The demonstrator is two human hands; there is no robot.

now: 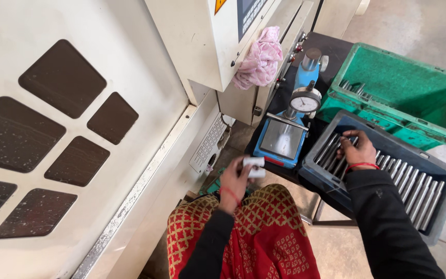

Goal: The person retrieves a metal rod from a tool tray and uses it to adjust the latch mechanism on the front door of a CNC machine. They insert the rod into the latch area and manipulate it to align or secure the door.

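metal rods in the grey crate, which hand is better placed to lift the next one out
Right. The right hand already rests on the metal rods in the grey crate, while the left hand holds a white piece.

Open gap btwn blue dial-gauge stand & cream machine cabinet; pink cloth overhangs it; grey plastic crate w/ steel rods blocks right

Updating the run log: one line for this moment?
left hand: holds white piece | right hand: on metal rods in grey crate
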